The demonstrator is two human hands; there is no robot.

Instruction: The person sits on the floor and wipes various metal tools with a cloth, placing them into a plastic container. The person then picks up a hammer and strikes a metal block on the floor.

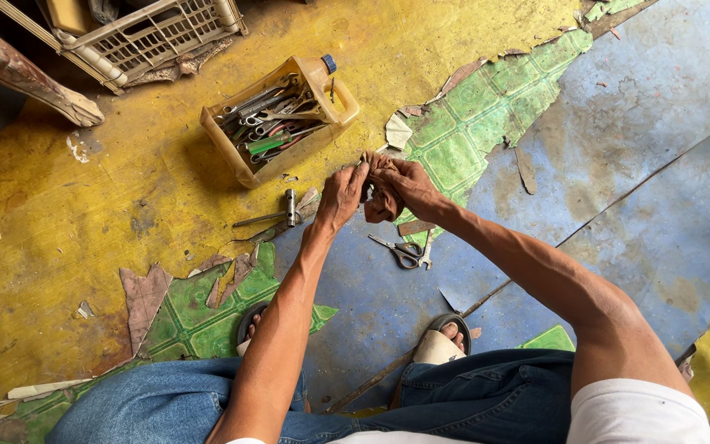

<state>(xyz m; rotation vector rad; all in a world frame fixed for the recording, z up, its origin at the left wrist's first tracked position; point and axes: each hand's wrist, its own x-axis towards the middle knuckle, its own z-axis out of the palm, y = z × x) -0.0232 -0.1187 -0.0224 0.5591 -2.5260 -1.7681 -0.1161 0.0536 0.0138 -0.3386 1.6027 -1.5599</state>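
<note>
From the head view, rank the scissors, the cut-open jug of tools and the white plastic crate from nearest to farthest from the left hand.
1. Scissors: on the blue floor just below the left hand, toward the person.
2. Cut-open jug of tools: on the yellow floor, up and left.
3. White plastic crate: top-left corner, farthest.

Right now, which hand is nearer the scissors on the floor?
Right. The right hand holds the brown rag almost directly above the scissors; the left hand is farther off, up and left.

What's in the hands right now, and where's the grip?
Right hand bunches a brown rag; left hand pinches a small metal part at it, mostly hidden.
</note>
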